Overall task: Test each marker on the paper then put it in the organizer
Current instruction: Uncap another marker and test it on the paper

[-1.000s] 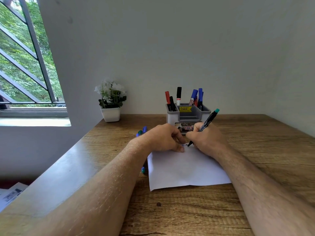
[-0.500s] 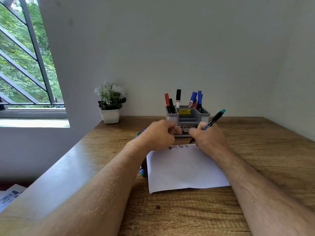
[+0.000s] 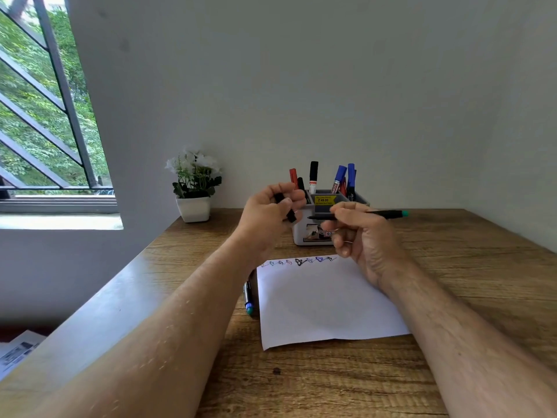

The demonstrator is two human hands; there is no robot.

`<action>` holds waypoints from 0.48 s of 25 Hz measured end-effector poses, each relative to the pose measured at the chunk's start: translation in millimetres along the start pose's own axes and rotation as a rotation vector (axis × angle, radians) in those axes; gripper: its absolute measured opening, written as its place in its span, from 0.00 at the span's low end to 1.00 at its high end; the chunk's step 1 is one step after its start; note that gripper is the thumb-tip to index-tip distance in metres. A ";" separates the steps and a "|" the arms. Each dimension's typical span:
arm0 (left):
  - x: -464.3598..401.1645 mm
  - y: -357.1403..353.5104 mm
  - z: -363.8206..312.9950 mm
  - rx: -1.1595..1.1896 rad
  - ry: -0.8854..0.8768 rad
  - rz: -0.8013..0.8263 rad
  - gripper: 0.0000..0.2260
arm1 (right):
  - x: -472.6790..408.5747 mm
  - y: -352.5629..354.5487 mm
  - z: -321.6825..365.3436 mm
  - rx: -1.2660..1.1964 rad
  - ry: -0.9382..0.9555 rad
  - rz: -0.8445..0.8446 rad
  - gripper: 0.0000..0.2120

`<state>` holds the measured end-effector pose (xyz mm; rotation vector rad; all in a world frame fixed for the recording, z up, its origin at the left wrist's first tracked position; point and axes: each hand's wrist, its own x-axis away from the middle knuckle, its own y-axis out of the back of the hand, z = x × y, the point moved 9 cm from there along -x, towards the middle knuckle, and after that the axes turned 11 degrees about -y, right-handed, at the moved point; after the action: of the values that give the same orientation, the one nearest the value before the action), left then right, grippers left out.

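Your right hand [image 3: 366, 236] grips the teal-ended marker [image 3: 361, 215] level above the far edge of the paper [image 3: 325, 303], its bare tip toward the black cap [image 3: 284, 208] pinched in your left hand [image 3: 271, 212]. Behind them, near the table's [image 3: 452, 282] far edge, the grey organizer [image 3: 328, 206] holds red, black and blue markers upright. Two more pens [image 3: 248, 300] lie just beside the paper's left edge.

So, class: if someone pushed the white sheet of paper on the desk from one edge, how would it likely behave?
The paper looks thin and lies flat on the desk, so it would probably slide easily. Nothing rests on it now, so it may buckle or lift, being likely floppy and light.
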<state>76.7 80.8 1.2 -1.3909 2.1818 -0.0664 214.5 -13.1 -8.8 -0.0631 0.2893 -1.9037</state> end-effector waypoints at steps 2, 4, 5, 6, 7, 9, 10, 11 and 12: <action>1.0 0.7 3.3 0.126 0.045 -0.032 0.07 | 1.3 -1.4 -1.4 -0.045 -0.016 0.010 0.09; 1.4 1.9 5.2 0.211 0.072 -0.059 0.05 | 1.5 -0.6 -0.3 -0.080 -0.014 0.006 0.09; 1.8 2.7 5.5 0.230 0.082 -0.071 0.04 | 0.9 0.2 0.0 -0.092 -0.013 0.003 0.08; 2.3 3.1 6.3 0.239 0.094 -0.078 0.03 | -0.1 0.4 0.1 -0.098 -0.014 0.003 0.08; 2.5 3.2 7.6 0.246 0.107 -0.082 0.03 | -1.6 0.9 0.1 -0.097 -0.014 0.003 0.08; 3.5 2.0 8.4 0.250 0.128 -0.080 0.03 | -5.1 1.7 -1.6 -0.093 -0.017 0.002 0.11; 3.9 1.0 8.5 0.244 0.133 -0.070 0.04 | -6.3 1.9 -2.4 -0.087 -0.018 0.000 0.14; 4.3 -0.6 8.5 0.234 0.137 -0.052 0.05 | -7.1 2.2 -3.3 -0.078 -0.016 0.000 0.15; 5.3 -2.6 8.8 0.221 0.145 -0.031 0.07 | -7.6 2.1 -3.8 -0.068 -0.012 0.001 0.15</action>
<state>81.3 77.2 -7.7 -1.3289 2.1921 -0.4192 218.4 -6.0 -12.3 -0.1195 0.3455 -1.8916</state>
